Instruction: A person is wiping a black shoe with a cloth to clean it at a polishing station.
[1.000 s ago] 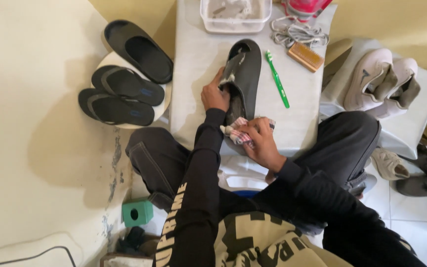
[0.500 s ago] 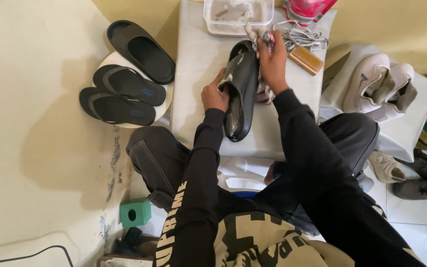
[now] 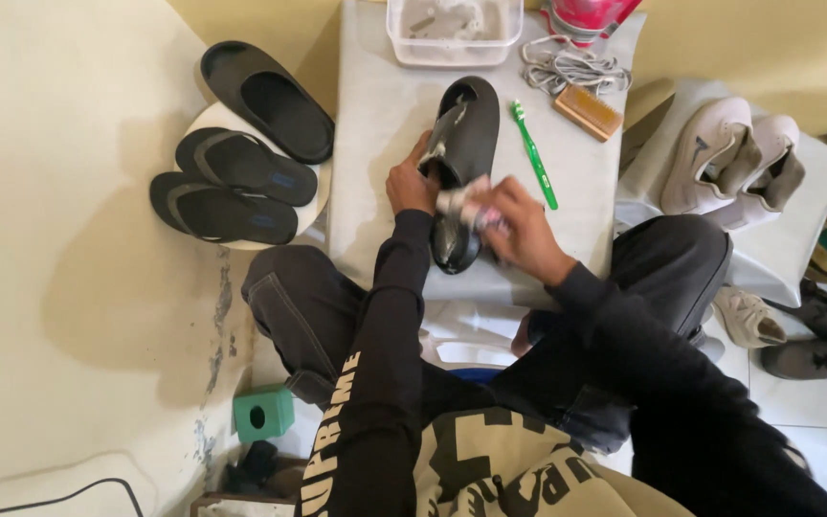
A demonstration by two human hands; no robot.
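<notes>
Slide [image 3: 461, 163]: black, lying lengthwise mid-table [image 3: 375, 144], soapy along its left side, toe toward the near edge.
Left hand [image 3: 412, 182]: clasped on the slide's left side.
Right hand [image 3: 519, 230]: closed on a crumpled cloth [image 3: 466, 203], pressed to the slide.
Right of slide: green toothbrush [image 3: 534, 153] just beside (brush block [image 3: 588, 112] beyond).
Far edge: clear tub [image 3: 454, 29].
Open room: bare tabletop left of the slide.

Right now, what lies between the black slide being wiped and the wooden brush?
In the head view, a green toothbrush lies on the table between the black slide and the wooden brush, apart from both.
</notes>
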